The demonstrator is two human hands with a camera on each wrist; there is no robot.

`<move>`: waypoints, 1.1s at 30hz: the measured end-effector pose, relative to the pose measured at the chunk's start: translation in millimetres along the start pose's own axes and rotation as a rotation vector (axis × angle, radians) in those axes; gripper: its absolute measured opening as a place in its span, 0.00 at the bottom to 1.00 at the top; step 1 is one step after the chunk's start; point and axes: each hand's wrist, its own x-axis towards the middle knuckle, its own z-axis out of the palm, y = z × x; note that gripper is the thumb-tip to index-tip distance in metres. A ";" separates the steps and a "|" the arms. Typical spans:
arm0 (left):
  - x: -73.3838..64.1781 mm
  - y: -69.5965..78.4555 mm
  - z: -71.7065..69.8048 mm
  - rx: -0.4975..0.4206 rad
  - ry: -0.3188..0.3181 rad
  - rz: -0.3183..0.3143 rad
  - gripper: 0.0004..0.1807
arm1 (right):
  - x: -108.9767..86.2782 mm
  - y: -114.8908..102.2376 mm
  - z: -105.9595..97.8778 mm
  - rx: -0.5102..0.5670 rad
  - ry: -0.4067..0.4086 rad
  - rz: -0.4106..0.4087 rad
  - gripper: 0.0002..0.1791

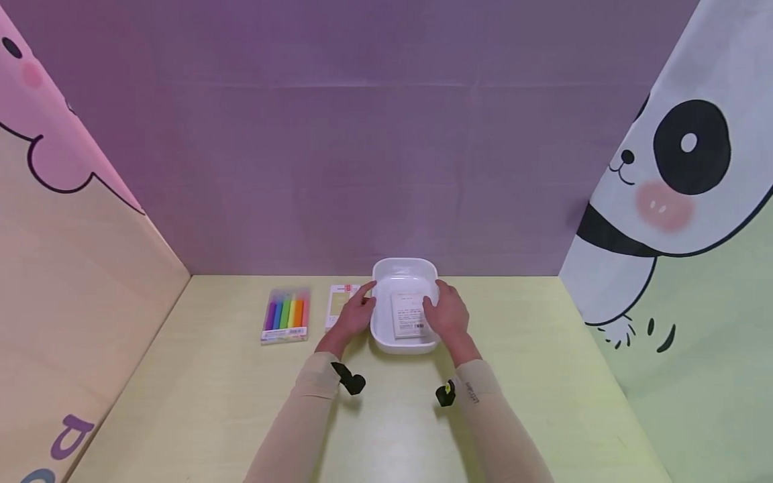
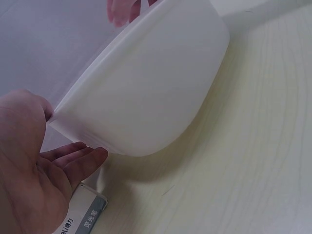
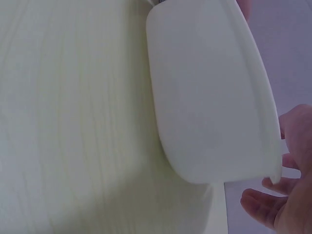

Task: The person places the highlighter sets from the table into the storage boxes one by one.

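A white plastic tub stands on the table near its back edge. In it lies a flat white packet with lines of small print. My left hand holds the tub's left rim, thumb at the rim and fingers against the outer wall. On the opposite side my right hand grips the right rim, its thumb reaching over the edge towards the packet. In the right wrist view some of that hand's fingers spread away from the wall. The tub's outer wall fills much of the left wrist view.
A clear pack of coloured highlighters lies left on the table. Between it and the tub is a white-and-yellow pack, partly behind my left hand. A printed box shows under the left hand. A purple wall rises behind.
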 end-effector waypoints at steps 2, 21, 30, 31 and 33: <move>0.3 -0.3 -0.3 0.003 0.002 -0.002 0.25 | 1.1 5.2 1.4 0.004 0.001 0.004 0.29; 0.0 -3.6 0.4 -0.030 -0.012 -0.015 0.25 | -0.2 40.3 10.3 0.393 -0.006 0.002 0.26; 3.0 -3.5 -1.1 -0.026 -0.012 -0.009 0.25 | -2.8 46.2 8.6 0.481 -0.006 -0.028 0.23; 2.6 -3.3 -1.2 -0.027 -0.013 -0.009 0.25 | -3.5 46.5 8.5 0.489 -0.012 -0.030 0.23; 1.8 -2.8 -1.1 -0.033 -0.013 -0.015 0.25 | -4.5 46.9 8.9 0.512 -0.020 -0.029 0.22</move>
